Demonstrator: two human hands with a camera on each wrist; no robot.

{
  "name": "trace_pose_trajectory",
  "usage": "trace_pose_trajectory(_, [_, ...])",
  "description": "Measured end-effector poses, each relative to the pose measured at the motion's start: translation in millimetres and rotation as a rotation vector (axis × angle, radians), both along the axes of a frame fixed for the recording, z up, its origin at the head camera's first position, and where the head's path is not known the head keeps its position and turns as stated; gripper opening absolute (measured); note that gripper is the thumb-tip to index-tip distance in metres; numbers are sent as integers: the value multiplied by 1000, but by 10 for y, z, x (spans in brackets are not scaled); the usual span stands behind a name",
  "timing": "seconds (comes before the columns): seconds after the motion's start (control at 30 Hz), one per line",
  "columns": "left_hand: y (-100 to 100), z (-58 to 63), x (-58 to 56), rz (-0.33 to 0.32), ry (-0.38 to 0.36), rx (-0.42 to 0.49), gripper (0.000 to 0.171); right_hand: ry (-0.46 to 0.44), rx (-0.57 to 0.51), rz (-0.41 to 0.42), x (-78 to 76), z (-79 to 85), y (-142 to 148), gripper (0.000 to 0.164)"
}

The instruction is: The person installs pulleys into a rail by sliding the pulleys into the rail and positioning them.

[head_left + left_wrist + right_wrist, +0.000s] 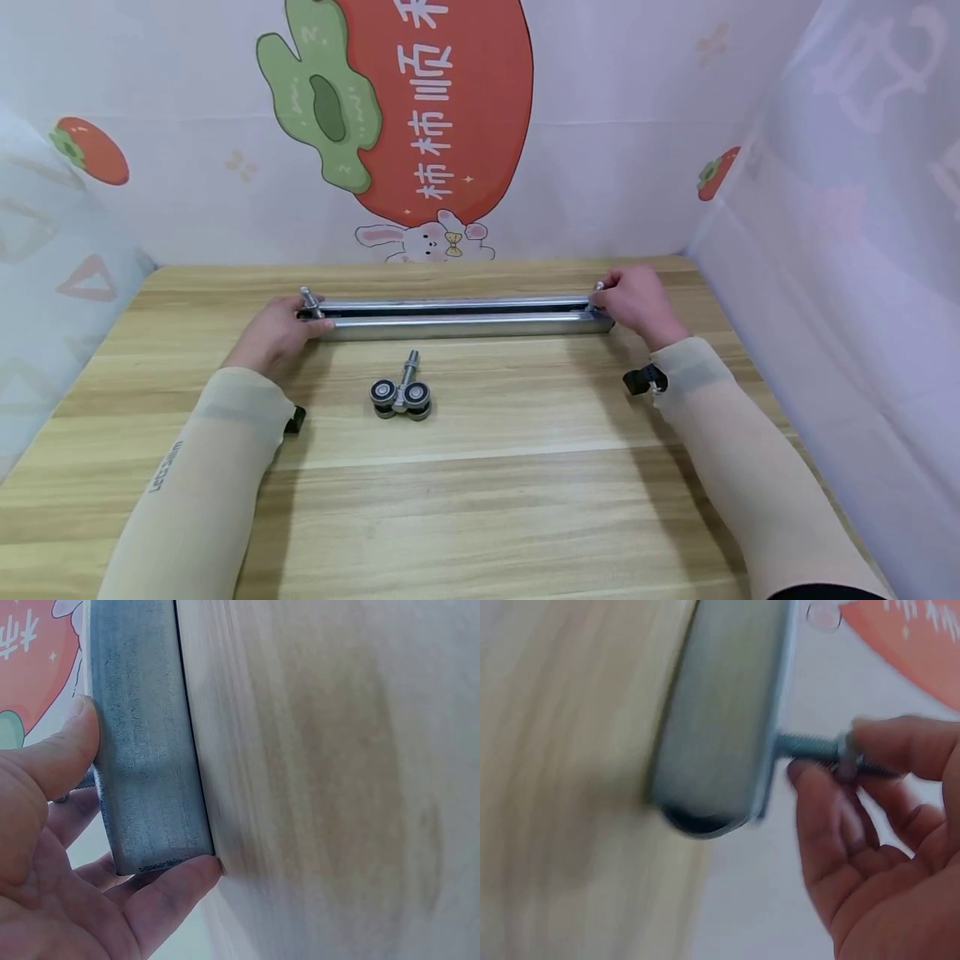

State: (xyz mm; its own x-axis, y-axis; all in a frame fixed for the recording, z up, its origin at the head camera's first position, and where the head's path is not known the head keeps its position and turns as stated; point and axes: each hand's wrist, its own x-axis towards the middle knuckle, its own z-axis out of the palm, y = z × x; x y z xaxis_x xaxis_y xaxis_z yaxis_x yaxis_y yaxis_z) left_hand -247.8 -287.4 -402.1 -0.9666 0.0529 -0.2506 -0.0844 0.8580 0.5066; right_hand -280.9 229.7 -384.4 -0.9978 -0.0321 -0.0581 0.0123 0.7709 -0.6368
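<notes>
A long metal channel rail (472, 330) with a slot along its top lies across the far part of the table. My left hand (279, 330) grips its left end, thumb along the near side; in the left wrist view the fingertips curl against the rail's end (146, 750). A threaded bolt (311, 303) stands up from the slot beside that hand. At the opposite end, my right hand (637, 302) pinches another upright bolt (808, 746) between thumb and fingers. What these bolts carry inside the rail is hidden. A roller trolley (401, 395) with several wheels and a bolt lies in front of the rail.
The wood-grain table (480, 517) is bounded by a printed cloth backdrop (600, 192) behind and a cloth side wall (847, 275) on the right. A small black device (645, 380) sits at the right sleeve's cuff.
</notes>
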Motion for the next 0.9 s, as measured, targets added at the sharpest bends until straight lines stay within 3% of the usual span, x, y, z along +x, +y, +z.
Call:
trace_pose_trajectory(0.53, [3, 7, -24, 15, 4, 14, 68, -35, 2, 53, -60, 29, -582, 15])
trace_pose_trajectory(0.9, [-8, -16, -12, 14, 4, 6, 68, -5, 35, 94, -45, 45, -1108, 17])
